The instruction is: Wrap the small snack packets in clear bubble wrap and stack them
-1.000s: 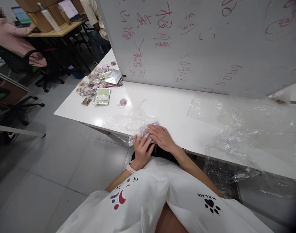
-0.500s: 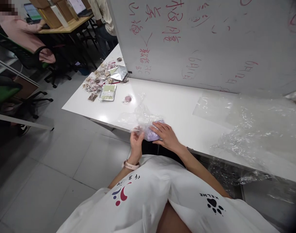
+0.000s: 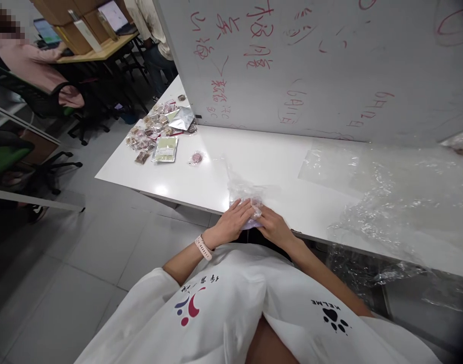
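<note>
At the table's front edge, a small purple packet [image 3: 251, 224] lies under clear plastic film [image 3: 244, 189], mostly hidden by my hands. My left hand [image 3: 231, 222] rests across its top with the fingers stretched out flat, pressing on the film. A pale pink band [image 3: 203, 247] circles my left wrist. Along the packet's right side, my right hand [image 3: 275, 227] has its fingers bent around packet and film; its fingertips are partly covered. Loose film spreads on the tabletop beyond both hands.
A white table [image 3: 269, 162] runs along a whiteboard [image 3: 310, 65]. Several small wrapped items [image 3: 148, 131] and a green pouch [image 3: 165, 149] lie at the left, with a round pink packet [image 3: 197, 158] nearby. Crumpled film [image 3: 383, 217] covers the right side. Another person [image 3: 30, 60] sits far left.
My left hand has moved right, carrying film over the purple packet, and now lies flat on it. My right hand has shifted from the packet's top to its right side.
</note>
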### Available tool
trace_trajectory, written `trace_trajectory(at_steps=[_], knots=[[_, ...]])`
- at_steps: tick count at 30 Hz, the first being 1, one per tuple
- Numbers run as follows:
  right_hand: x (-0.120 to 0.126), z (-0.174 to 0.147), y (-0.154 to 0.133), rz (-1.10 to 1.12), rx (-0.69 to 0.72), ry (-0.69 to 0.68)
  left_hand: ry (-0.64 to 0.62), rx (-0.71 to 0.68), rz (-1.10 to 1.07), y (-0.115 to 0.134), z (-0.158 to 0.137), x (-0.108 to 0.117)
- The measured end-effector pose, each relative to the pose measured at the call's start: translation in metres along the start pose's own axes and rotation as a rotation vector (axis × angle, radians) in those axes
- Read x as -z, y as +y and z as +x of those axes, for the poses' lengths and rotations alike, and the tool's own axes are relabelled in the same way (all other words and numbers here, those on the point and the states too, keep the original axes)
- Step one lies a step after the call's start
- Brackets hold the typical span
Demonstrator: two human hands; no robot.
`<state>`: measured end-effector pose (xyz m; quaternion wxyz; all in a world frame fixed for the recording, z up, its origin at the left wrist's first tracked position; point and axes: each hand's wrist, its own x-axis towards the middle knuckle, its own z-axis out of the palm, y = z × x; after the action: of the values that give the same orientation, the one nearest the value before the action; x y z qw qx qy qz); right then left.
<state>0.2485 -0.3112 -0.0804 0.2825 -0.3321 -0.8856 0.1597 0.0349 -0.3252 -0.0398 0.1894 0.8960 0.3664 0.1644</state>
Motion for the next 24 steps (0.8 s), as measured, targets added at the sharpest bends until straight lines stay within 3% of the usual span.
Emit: trace_trajectory(at_steps=[2,5,8,11,14,16,18,20,24], knots=[[0.007,-0.013,-0.006,0.018,-0.030,0.063,0.007,0.013,-0.139,0.006,-0.001,0.002],[0.021,-0.019,-0.015,0.008,-0.111,0.173,-0.083,0.121,-0.384,0.008,0.004,0.021],[0.032,-0.002,-0.016,0.036,-0.189,0.180,-0.201,0.224,-0.627,-0.005,0.020,0.048],[0.031,0.027,-0.005,0.112,-0.384,0.167,-0.248,0.340,-0.774,-0.024,0.044,0.061],[0.025,0.048,0.009,0.070,-0.631,0.125,-0.070,0.533,-0.609,-0.032,0.064,0.052],[0.021,0.055,0.014,-0.073,-0.678,0.144,0.090,0.622,-0.375,-0.030,0.071,0.038],[0.019,0.055,0.014,-0.242,-0.614,0.208,0.215,0.634,-0.186,-0.026,0.071,0.023],[0.015,0.050,0.010,-0.324,-0.460,0.208,0.341,0.597,-0.085,-0.024,0.067,0.010],[0.004,0.033,-0.001,-0.313,-0.148,0.008,0.507,0.627,-0.147,-0.032,0.059,0.002]])
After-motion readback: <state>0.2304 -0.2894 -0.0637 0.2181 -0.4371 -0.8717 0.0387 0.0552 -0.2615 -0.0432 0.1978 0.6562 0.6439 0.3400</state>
